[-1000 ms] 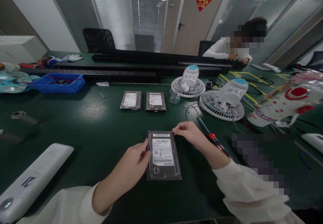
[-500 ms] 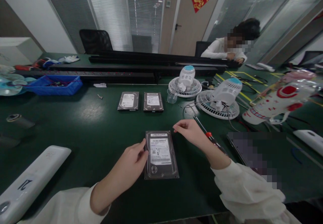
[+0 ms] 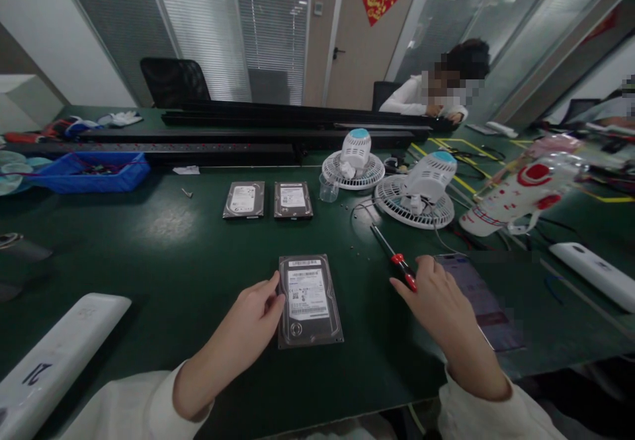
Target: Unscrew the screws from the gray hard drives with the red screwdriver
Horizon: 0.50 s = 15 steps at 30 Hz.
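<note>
A hard drive (image 3: pixel 311 326) with a white label lies flat on the green table in front of me. My left hand (image 3: pixel 260 311) is at its left edge, thumb and forefinger closed against the side. Over to the right, a screwdriver (image 3: pixel 397 259) with a red and black handle rests on the table, its shaft pointing away to the left. My right hand (image 3: pixel 439 301) is over the handle end, thumb apart from the fingers and the handle between them. The hand hides the butt of the handle.
Two more hard drives (image 3: pixel 243 200) lie farther back, beside a clear plastic cup (image 3: pixel 328 188). Small screws (image 3: pixel 360 253) are scattered near the screwdriver. Two white fans (image 3: pixel 415 195), a phone (image 3: pixel 479 301), a blue bin (image 3: pixel 94 174) and a white device (image 3: pixel 64 354) surround the area. A person (image 3: pixel 421 96) sits opposite.
My right hand has moved from the hard drive's upper right corner back to the right, onto the screwdriver handle. My left hand stays at the drive's edge. The view has shifted slightly.
</note>
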Each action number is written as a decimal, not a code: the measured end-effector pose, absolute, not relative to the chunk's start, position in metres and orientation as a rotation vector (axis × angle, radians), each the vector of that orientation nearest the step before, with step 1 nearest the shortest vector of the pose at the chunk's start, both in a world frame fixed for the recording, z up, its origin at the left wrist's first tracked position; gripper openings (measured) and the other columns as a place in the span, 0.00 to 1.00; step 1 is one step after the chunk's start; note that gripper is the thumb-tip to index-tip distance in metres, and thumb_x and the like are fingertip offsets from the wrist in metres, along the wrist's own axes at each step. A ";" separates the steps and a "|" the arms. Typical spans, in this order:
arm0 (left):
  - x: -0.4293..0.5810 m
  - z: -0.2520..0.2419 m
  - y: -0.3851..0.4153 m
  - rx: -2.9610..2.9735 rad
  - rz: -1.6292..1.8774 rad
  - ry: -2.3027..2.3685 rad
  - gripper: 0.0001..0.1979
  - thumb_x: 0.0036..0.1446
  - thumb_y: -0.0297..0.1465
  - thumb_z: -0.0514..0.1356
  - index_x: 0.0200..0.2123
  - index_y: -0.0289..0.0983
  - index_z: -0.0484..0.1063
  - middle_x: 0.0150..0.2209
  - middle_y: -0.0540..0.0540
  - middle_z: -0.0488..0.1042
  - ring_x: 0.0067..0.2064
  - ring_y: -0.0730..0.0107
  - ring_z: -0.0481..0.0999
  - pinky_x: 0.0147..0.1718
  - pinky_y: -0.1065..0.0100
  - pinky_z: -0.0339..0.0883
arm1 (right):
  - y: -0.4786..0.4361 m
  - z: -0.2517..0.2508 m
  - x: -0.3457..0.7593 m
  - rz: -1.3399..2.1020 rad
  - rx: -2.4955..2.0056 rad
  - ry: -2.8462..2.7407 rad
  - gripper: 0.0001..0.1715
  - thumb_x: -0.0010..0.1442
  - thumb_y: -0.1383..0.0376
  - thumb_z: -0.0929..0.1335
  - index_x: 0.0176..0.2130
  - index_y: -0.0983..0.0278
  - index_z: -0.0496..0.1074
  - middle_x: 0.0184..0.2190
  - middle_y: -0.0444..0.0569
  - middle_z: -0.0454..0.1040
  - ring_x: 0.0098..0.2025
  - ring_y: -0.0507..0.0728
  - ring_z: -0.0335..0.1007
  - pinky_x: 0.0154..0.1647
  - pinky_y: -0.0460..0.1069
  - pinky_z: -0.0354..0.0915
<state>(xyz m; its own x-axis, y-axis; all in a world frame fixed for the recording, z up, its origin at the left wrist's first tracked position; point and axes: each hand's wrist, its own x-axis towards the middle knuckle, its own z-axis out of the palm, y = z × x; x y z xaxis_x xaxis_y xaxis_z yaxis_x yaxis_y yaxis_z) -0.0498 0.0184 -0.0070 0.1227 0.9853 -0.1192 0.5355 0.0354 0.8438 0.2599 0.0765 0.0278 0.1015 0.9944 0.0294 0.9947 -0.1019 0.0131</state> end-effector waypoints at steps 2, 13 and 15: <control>-0.050 -0.007 0.018 1.613 0.707 1.528 0.25 0.70 0.40 0.51 0.65 0.38 0.66 0.43 0.43 0.75 0.32 0.69 0.74 0.30 0.68 0.70 | 0.075 0.021 0.263 -0.009 -2.317 -2.068 0.17 0.65 0.59 0.68 0.46 0.69 0.64 0.43 0.65 0.75 0.46 0.71 0.77 0.41 0.55 0.66; -0.049 0.005 0.021 1.736 0.733 1.599 0.24 0.69 0.38 0.50 0.61 0.33 0.70 0.38 0.43 0.77 0.37 0.62 0.78 0.38 0.62 0.73 | 0.068 0.049 0.291 -0.130 -2.093 -1.604 0.17 0.59 0.55 0.69 0.44 0.63 0.71 0.39 0.57 0.80 0.41 0.66 0.78 0.44 0.59 0.70; -0.049 0.012 0.020 1.824 0.702 1.689 0.24 0.69 0.37 0.49 0.61 0.31 0.69 0.41 0.41 0.77 0.40 0.60 0.79 0.41 0.62 0.73 | 0.063 0.066 0.295 -0.171 -1.870 -1.421 0.20 0.53 0.53 0.75 0.41 0.61 0.74 0.38 0.56 0.80 0.40 0.67 0.78 0.44 0.62 0.71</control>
<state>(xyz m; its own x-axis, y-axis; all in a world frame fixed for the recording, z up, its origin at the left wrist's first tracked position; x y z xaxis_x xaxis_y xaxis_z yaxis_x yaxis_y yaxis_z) -0.0488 0.0203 0.0120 0.0737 0.9973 0.0078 0.7091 -0.0579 0.7027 0.2948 0.0628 0.0665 0.3699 0.7660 0.5257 0.8687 -0.0846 -0.4880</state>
